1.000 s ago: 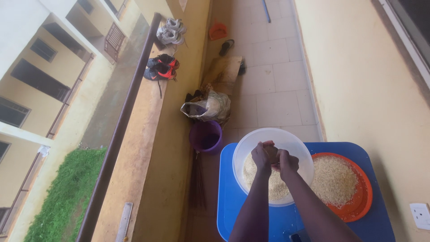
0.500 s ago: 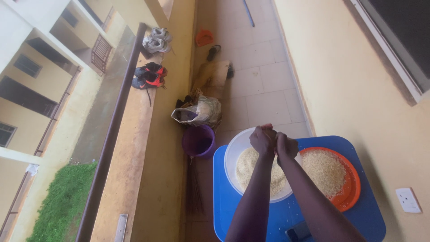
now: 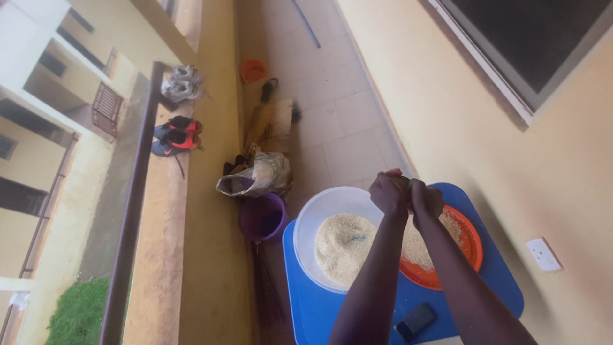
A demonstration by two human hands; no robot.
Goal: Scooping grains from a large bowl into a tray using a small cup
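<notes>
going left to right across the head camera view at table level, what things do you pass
Purple bucket → clear bowl of grain → left hand → right hand → orange tray → wall socket.

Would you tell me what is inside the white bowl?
The white bowl holds pale grains; the left hand and forearm cover its right side, hiding what lies there.

A single head-worn camera looked steeply down from above, tilted forward along a tiled balcony floor (image 3: 332,128). The blue surface (image 3: 306,306) sat close beneath the lens at the lower edge, both forearms reaching in from the bottom. The railing (image 3: 131,204) ran up the left side, a yellow wall (image 3: 511,160) up the right.
</notes>
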